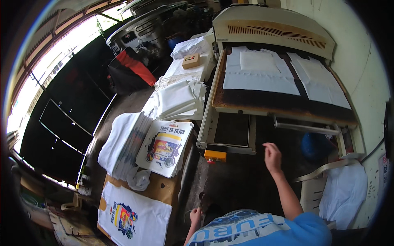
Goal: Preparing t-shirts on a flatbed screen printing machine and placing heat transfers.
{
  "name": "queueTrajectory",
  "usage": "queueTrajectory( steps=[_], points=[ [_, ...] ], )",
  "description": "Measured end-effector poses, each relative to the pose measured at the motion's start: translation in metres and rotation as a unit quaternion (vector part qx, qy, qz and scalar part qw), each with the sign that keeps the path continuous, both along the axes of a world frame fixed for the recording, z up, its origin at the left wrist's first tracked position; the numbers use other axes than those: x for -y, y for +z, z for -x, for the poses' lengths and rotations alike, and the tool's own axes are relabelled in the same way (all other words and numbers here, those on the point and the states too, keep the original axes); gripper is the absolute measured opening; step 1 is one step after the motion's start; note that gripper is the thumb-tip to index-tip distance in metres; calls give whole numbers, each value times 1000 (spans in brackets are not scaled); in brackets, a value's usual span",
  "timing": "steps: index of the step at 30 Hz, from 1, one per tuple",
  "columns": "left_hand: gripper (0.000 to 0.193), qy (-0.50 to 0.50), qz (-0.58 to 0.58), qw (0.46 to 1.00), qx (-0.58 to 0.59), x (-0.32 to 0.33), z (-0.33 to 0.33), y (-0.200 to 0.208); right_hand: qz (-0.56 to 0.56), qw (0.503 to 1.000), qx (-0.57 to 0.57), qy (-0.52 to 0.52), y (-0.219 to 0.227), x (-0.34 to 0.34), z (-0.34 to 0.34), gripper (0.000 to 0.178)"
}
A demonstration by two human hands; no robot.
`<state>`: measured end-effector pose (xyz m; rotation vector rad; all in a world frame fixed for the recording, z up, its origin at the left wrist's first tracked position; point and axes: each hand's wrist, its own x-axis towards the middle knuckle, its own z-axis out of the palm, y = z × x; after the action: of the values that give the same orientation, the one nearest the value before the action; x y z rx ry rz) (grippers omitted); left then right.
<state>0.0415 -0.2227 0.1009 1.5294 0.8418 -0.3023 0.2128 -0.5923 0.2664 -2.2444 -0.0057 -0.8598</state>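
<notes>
My right hand (272, 157) is raised in front of the heat press, its fingers loosely bent and apart, holding nothing. Low in the picture, beside the table's edge, my left hand (195, 215) is curled closed with nothing showing in it. On the press bed lie a white shirt (262, 80) and another white garment (322, 82), each with a white sheet on top. Left of me, a printed white shirt (133, 219) is spread on the brown table (167, 192). Behind it sit a stack of printed transfer sheets (165, 147) and a pile of folded white shirts (119, 143).
The press's cream hood (275, 26) stands raised at the back. An orange control box (215, 156) juts from its frame. White cloth (344, 197) hangs over a chair at right. More white sheets (178, 100) and a small cardboard box (191, 60) lie farther along. A vehicle (143, 35) is parked behind.
</notes>
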Motion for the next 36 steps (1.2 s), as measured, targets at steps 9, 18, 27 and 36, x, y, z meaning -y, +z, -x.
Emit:
queueTrajectory(
  steps=[9, 18, 27, 36],
  points=[
    [10, -190, -316, 846, 385, 58, -164, 139, -109, 989, -57, -78, -9, 41, 122, 15],
    [17, -233, -392, 745, 488, 124, -387, 180, -134, 974, -117, -138, -27, -9, 176, 13],
    [26, -330, -580, 671, 323, 165, -480, 130, -107, 936, -139, -305, -22, -33, 229, 12],
    [18, -370, -619, 602, 343, 191, -485, 149, -115, 891, -133, -418, -31, -65, 253, 11]
  ],
)
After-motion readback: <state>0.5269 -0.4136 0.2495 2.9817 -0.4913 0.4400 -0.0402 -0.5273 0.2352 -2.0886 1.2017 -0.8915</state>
